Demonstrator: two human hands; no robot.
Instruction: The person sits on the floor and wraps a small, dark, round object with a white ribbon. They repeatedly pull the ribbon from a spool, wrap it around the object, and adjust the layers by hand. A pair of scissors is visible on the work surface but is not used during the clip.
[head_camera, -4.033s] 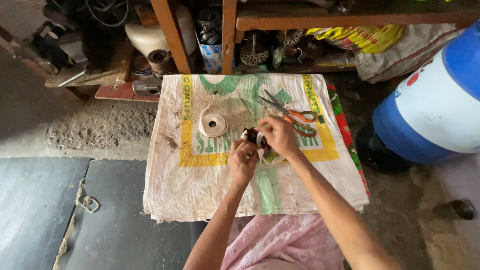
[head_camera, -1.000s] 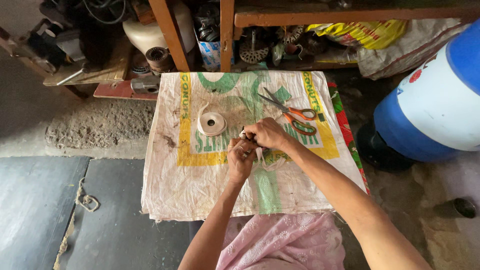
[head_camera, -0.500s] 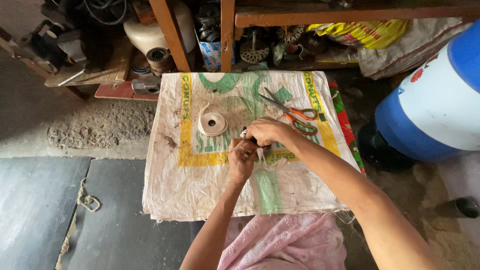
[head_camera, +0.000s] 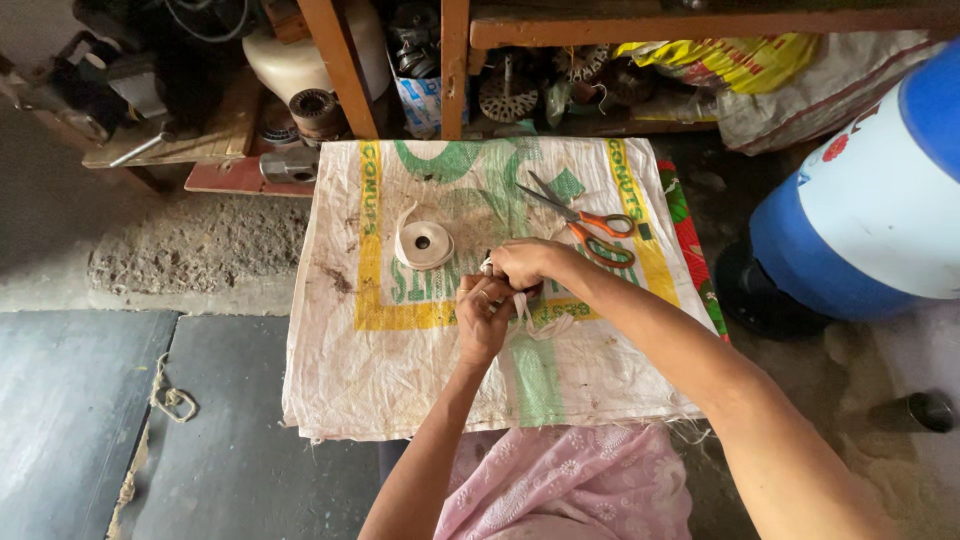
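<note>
Woven white plastic sacking with green and yellow print (head_camera: 400, 360) covers the low surface, and the person sits close against its near edge, pink patterned cloth (head_camera: 570, 485) over the lap. Both forearms reach forward and meet over the middle of the sacking. The left hand (head_camera: 482, 318) is clenched, knuckles up, around a small dark object that is mostly hidden. The right hand (head_camera: 522, 264) curls over it from above, fingertips pinched on a strip of white tape (head_camera: 540, 322) whose loose loops trail just below the hands. By the look of it, the tape is being wound or tied around the held piece, a step that calls for steady tension and a firm pinch so the loops do not slip.

Just beyond the hands, to the left, a flat roll of white tape (head_camera: 424, 244) lies on the sacking. To the right lie orange-handled scissors (head_camera: 585, 222), apart from both hands. Farther off stand wooden shelves (head_camera: 345, 70) crowded with metal parts, and a blue and white plastic drum (head_camera: 870, 220) at the right.
</note>
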